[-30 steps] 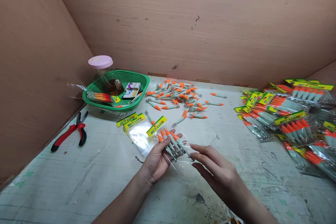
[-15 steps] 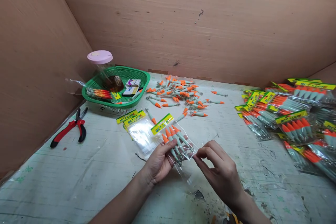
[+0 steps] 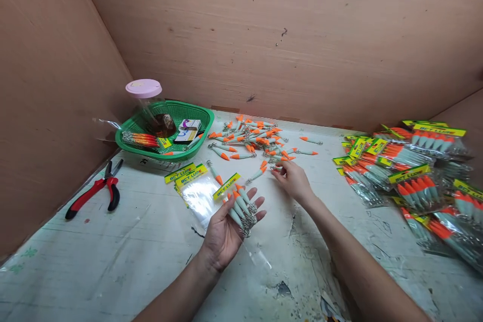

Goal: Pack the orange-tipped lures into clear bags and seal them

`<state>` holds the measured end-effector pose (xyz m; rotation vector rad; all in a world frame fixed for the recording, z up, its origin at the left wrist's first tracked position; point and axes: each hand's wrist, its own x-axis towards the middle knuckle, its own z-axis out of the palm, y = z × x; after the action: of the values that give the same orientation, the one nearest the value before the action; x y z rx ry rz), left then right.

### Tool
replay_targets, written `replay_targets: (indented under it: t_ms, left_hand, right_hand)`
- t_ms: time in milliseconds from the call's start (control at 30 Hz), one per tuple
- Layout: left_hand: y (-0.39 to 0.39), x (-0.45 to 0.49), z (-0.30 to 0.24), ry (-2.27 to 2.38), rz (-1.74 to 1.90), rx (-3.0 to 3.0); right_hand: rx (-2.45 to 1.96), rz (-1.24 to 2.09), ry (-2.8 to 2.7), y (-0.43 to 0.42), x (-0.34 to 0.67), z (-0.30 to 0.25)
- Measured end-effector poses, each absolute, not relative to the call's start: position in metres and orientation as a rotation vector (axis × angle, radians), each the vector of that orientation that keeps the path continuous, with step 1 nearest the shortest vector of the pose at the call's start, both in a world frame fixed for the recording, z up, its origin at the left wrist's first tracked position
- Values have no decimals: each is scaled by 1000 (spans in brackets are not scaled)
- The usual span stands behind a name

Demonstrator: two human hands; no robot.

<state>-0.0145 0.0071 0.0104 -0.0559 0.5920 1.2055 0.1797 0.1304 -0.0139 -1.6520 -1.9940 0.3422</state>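
Observation:
My left hand (image 3: pixel 226 234) holds a clear plastic packet with a yellow-green "BCT LURE" header (image 3: pixel 226 186). Several pale green squid jigs (image 3: pixel 239 206) with orange tips lie inside it, hooks toward the packet's lower end. The thumb presses on the packet from above, and the other fingers support it from below. My right hand (image 3: pixel 294 181) is at the near edge of the pile of loose squid jigs (image 3: pixel 256 136). Its fingers are closed around one squid jig, which the hand mostly covers. Empty header packets (image 3: pixel 199 193) lie left of the held packet.
A green basket (image 3: pixel 204 146) holds a pink-lidded jar (image 3: pixel 143 89), a small box and packed red-orange lures. Red-handled pliers (image 3: pixel 96 191) lie at left. Filled packets (image 3: pixel 411 186) are heaped at right. Wooden walls (image 3: pixel 264 60) enclose the back and sides.
My right hand has let go of the packet's open end and moved forward to the loose squid jigs. The left hand still holds the packet, slightly lower and further left in view.

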Motion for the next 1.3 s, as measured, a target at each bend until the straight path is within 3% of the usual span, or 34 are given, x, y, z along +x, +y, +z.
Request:
replay_targets:
  t_ms: [233,500,600,733,833,1133,1300]
  left_hand:
    - [9,-16,8,685,1273,-55]
    - [9,-14,6,780,1255,-50]
    - [8,-14,6,788,1251,-23]
    - [6,-14,6,778,1232,14]
    - [5,-14,7,777,1200,22]
    - [5,-12,8,736,1178,49]
    - [5,-12,9,690,1188,76]
  right_hand:
    - [-1861,258,-1879,129,157,-23]
    - [-1803,473,-1834,86,208,-15]
    - [-1605,619,-1939,54,224,17]
    - [-1010,963,-2291,12,233,76]
    - [-868,1080,-2528,-7,225,98]
    - [-973,325,-2372,-10,181,48]
    - [-936,170,-2360,-12,181,37]
